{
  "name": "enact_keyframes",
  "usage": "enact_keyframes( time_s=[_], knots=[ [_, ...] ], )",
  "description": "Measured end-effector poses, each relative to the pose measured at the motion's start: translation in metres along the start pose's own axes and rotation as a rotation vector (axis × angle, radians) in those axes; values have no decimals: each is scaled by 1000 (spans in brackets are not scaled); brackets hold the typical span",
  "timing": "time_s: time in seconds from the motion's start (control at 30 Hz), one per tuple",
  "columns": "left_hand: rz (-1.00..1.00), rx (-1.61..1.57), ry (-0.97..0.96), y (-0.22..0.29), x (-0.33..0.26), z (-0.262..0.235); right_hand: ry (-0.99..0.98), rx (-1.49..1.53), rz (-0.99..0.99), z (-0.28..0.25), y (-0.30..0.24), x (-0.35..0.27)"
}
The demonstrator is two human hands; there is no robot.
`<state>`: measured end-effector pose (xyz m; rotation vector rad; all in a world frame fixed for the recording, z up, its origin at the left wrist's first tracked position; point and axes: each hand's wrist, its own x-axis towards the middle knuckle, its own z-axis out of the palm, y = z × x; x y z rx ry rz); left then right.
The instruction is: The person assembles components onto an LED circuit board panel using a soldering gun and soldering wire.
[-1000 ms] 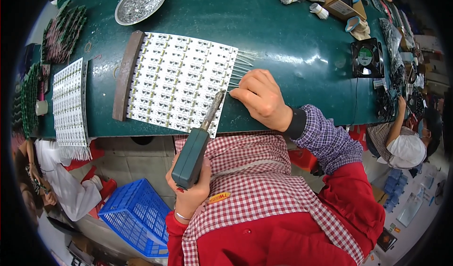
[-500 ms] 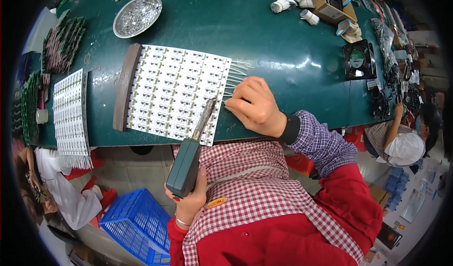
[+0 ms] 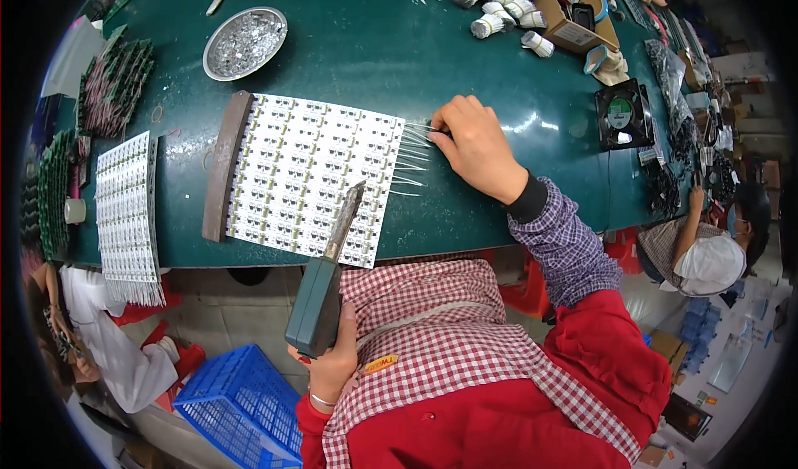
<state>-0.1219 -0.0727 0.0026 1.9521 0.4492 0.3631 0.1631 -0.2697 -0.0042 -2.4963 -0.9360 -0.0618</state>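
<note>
My left hand [image 3: 334,359] is wrapped round the dark green handle of a soldering iron [image 3: 320,290]. Its metal tip points away from me, over the lower right part of a white circuit board panel [image 3: 312,178]. Rows of small components cover that panel, and a brown bar [image 3: 226,165] lies along its left edge. Thin white wires [image 3: 409,168] stick out from the right edge. Beyond them to the right, my right hand [image 3: 478,146] has thumb and forefinger pinched at the far end of the wire row, on what looks like a white wire.
A metal bowl [image 3: 245,43] of silvery bits stands behind the panel. Another white panel stack [image 3: 125,211] lies left. Wire bundles [image 3: 503,12], a cardboard box [image 3: 573,32] and a black fan [image 3: 623,113] sit at far right. A blue crate [image 3: 241,402] is below the table edge.
My right hand has moved away from me along the panel's wire edge, from its near part to its far end. The iron's tip has shifted slightly left and nearer to me over the panel.
</note>
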Motion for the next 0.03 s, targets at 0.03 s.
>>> enact_keyframes(
  time_s=[0.03],
  knots=[
    [37, 15, 2, 4, 4, -1, -29, -37, 13, 2, -2, 0]
  ],
)
